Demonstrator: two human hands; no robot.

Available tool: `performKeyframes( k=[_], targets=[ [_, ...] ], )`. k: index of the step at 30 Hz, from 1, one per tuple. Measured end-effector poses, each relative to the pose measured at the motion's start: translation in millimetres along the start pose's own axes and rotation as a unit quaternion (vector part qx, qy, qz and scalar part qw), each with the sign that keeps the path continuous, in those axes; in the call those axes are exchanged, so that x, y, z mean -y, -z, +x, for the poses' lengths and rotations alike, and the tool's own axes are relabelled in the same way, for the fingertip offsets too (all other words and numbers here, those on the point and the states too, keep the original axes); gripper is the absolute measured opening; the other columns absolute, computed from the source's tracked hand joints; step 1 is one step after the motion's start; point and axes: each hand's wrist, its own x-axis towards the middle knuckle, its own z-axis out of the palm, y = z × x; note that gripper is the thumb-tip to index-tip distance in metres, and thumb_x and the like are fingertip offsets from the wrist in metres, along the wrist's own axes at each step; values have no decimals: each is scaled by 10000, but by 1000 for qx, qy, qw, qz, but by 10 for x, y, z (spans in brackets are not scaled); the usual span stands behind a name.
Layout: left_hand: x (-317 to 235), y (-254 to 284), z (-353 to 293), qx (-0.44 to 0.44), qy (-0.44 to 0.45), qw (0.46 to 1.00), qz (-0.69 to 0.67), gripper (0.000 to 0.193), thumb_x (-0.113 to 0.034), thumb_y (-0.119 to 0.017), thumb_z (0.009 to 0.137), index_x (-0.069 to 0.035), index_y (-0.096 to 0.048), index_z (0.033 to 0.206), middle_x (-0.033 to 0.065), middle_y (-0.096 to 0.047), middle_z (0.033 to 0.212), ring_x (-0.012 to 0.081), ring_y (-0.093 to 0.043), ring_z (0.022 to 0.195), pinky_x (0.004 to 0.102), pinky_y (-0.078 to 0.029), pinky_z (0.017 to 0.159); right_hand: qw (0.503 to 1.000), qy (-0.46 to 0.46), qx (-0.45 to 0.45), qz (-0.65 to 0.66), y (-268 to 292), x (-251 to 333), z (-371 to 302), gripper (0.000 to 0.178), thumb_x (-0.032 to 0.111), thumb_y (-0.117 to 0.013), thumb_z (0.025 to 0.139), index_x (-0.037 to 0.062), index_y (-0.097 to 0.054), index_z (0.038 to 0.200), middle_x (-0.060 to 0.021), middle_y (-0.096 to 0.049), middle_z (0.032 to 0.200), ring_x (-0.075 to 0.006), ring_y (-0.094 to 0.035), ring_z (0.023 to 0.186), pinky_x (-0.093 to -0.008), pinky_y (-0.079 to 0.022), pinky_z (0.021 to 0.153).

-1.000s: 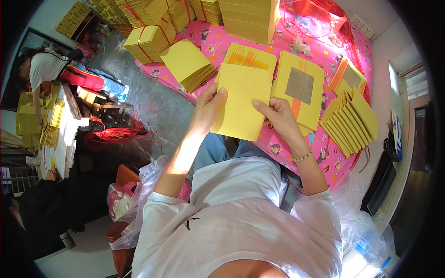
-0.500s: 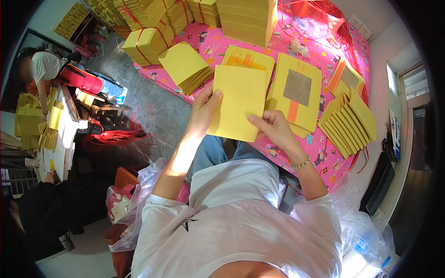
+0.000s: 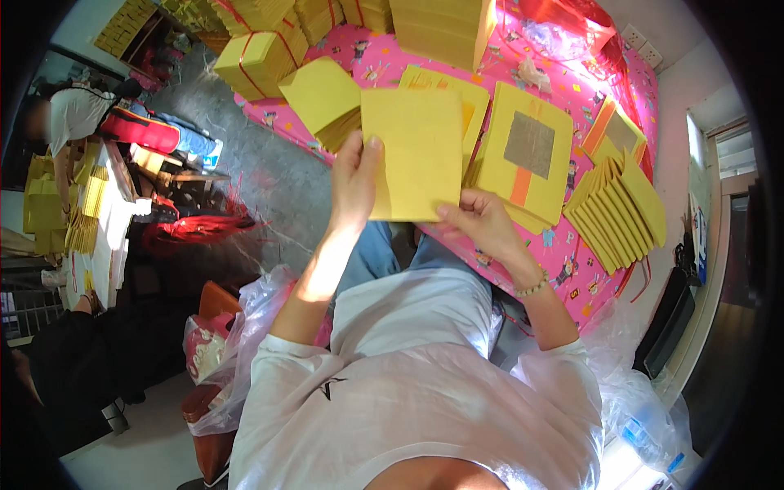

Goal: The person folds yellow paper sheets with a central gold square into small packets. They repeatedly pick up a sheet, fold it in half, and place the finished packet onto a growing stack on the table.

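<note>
A flat rectangular piece of yellow paper [image 3: 412,155] is held up in front of me; how many layers it has cannot be told. My left hand [image 3: 355,180] is closed on its left edge with the thumb in front, and my right hand [image 3: 483,224] pinches the lower right corner. Behind it, partly hidden, lie yellow sheets [image 3: 445,80] with orange marks. To the right is a pile of yellow paper [image 3: 500,171] bearing a grey square [image 3: 535,145] and an orange strip. A yellow stack [image 3: 327,94] leans out at the left.
A pink patterned cloth [image 3: 572,245] covers the table. Fanned yellow bundles [image 3: 616,216] lie at right; red-tied stacks [image 3: 261,65] stand at far left. Red strands [image 3: 604,41] spill at the back right. A co-worker [image 3: 90,118] bends over another table. Plastic bags [image 3: 245,351] sit at my left.
The yellow paper has risen a little and moved slightly left, and it stands straighter instead of slanting. Both hands keep hold of it.
</note>
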Motion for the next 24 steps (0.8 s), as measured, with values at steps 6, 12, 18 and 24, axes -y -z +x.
performKeyframes(
  k=[6, 12, 18, 24],
  targets=[
    [-79, -75, 4, -25, -69, 997, 31, 183, -167, -472, 986, -7, -561, 989, 4, -592, 880, 39, -496, 824, 212, -411, 736, 998, -4, 21, -58, 72, 105, 21, 276, 192, -659, 898, -42, -645, 1044, -52, -676, 866, -98, -636, 784, -233, -530, 744],
    [-31, 77, -119, 25, -69, 973, 218, 192, -195, -523, 945, -5, -535, 914, 66, -505, 635, 69, -450, 624, 273, -399, 556, 990, 111, -80, -28, 247, 199, 206, 251, 251, -615, 927, 5, -649, 961, -32, -674, 849, -88, -644, 767, -216, -524, 681],
    [-52, 90, -167, 31, -56, 983, 174, 213, -198, -526, 931, -5, -484, 853, 107, -463, 595, 121, -444, 553, 310, -381, 515, 992, 86, -95, -14, 215, 293, 207, 270, 274, -612, 927, 17, -645, 1003, -35, -680, 872, -85, -652, 743, -217, -532, 645],
    [-183, 184, -234, 65, 29, 971, 229, 159, -160, -493, 968, -16, -542, 922, -22, -508, 748, 33, -454, 715, 224, -394, 612, 987, 116, -111, -18, 117, 284, 289, 266, 255, -593, 937, 10, -634, 1034, -24, -676, 906, -84, -647, 779, -223, -529, 665]
  ],
)
